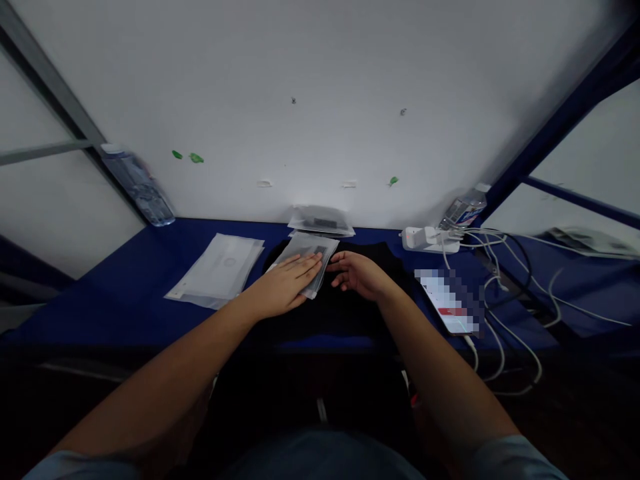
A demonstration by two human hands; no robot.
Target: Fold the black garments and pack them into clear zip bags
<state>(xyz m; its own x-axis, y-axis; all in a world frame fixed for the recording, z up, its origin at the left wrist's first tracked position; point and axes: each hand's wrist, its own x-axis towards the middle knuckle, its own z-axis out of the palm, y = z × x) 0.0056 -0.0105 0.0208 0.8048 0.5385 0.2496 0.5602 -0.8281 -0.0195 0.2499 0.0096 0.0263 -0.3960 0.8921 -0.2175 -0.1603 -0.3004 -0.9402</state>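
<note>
My left hand (293, 283) lies flat, fingers stretched out, on a translucent plastic pouch (320, 247) with something dark inside. Just right of the pouch's edge is my right hand (357, 275), fingers apart and slightly curled, with nothing visible in it. Under the pouch spreads a black cloth (380, 260). Behind it, against the wall, rest more translucent pouches (320, 220), one with a dark patch. To the left lies a small stack of flat frosted bags (217, 270) with a faint round mark.
A white power strip (430, 240) with plugs and tangled white cables (500, 333) sits at the right, near a lit phone (450, 303). Water bottles stand at the left (140, 187) and right (465, 208) of the blue desk (135, 293). A white wall (325, 133) closes off the back.
</note>
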